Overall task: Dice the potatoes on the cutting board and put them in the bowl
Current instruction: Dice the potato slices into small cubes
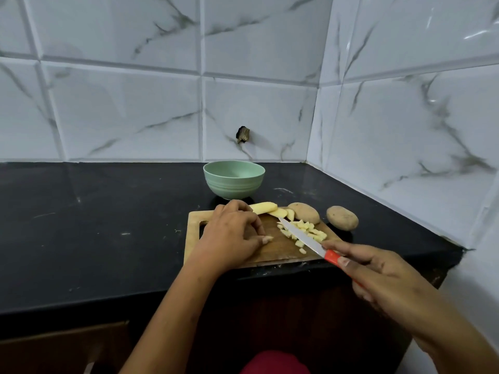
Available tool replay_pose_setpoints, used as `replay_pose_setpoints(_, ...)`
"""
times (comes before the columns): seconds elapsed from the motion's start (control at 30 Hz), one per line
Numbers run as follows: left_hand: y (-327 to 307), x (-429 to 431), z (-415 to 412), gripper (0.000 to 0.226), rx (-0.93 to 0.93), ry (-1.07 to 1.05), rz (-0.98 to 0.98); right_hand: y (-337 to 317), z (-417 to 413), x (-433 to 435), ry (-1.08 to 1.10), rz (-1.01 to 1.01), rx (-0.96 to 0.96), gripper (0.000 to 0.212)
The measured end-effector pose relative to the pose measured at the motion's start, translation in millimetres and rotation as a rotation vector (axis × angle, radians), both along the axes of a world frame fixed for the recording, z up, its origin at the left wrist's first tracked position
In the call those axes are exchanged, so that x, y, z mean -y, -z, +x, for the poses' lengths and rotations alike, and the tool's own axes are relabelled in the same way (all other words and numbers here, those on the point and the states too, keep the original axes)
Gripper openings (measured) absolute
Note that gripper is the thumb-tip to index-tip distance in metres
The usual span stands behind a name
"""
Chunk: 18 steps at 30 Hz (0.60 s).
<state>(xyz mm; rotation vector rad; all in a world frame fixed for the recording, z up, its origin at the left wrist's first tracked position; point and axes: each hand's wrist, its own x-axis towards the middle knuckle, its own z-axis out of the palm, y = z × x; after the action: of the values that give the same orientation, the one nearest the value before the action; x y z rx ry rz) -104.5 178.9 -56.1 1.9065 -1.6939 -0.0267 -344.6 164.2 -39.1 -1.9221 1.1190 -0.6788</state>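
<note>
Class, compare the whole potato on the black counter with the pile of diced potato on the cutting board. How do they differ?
The whole potato is brown-skinned and uncut; the diced potato is pale yellow, in small cubes. The whole potato lies on the counter beside the cutting board; the diced potato lies on the board. Neither is in the bowl.

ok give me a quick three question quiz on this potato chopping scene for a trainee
1. True or false: the knife lies loose, with nothing holding it.
2. The rightmost potato lies: A on the counter beside the board, B on the board, C under the knife.
3. How many unpeeled potatoes show?
Key: 1 false, the right hand grips it. 2 A. 3 two.
</note>
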Motion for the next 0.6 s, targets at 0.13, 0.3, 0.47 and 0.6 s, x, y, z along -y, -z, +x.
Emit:
replay_pose_setpoints(0.13,-1.9,-4.0,-3.0,0.015,-0.070,-0.028,-0.030,9.7,24.2,-14.8,0.068,-0.359,-0.157,0.040)
replay_pose_setpoints(0.3,-3.5,-11.3,-4.8,0.012,-0.202,-0.051,-0.057,19.1,46.4,-24.7,0.104,-0.577,-0.310,0.042)
replay_pose_setpoints(0.47,-3.3,-17.8,-1.5,0.003,-0.206,-0.063,-0.055,17.3,41.2,-28.7,0.161,-0.678,-0.405,0.044)
replay_pose_setpoints(0.6,-2.4,-17.9,-1.2,0.003,-0.192,-0.066,-0.054,11.3,23.3,-23.7,0.210,-0.607,-0.434,0.043)
